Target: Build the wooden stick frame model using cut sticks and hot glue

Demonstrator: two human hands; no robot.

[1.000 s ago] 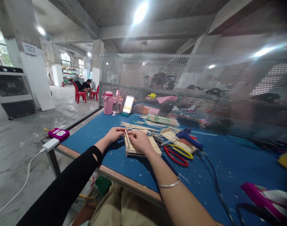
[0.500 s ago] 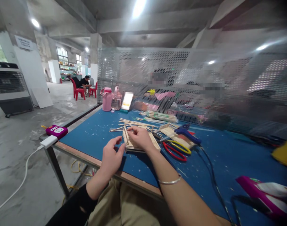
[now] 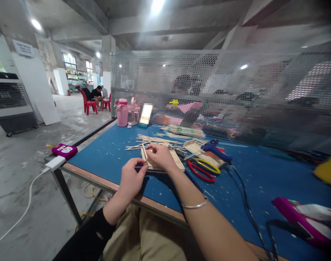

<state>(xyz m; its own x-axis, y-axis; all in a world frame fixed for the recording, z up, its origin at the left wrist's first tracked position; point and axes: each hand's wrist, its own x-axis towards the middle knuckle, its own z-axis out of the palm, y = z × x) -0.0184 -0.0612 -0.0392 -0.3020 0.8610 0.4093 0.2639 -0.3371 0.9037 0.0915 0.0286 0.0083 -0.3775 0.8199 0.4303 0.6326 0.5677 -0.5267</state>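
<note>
A small tray-like model made of thin wooden sticks lies on the blue tabletop in front of me. My left hand pinches its near left corner between thumb and fingertips. From above, my right hand reaches over the model, its thumb and fingers closed on the raised left side. Part of the model is hidden beneath that hand. Loose wooden sticks lie just behind it. To the right are scissors with red and yellow handles and a blue glue gun, which rests over a second stick model.
Bagged sticks, a pink flask and a propped phone stand toward the perforated metal screen. A purple power strip sits at the left edge. The glue gun's cord runs down the right side.
My left hand has moved slightly right and up; its parted thumb and fingers have come together on the model's corner. My right hand stays at the left side.
</note>
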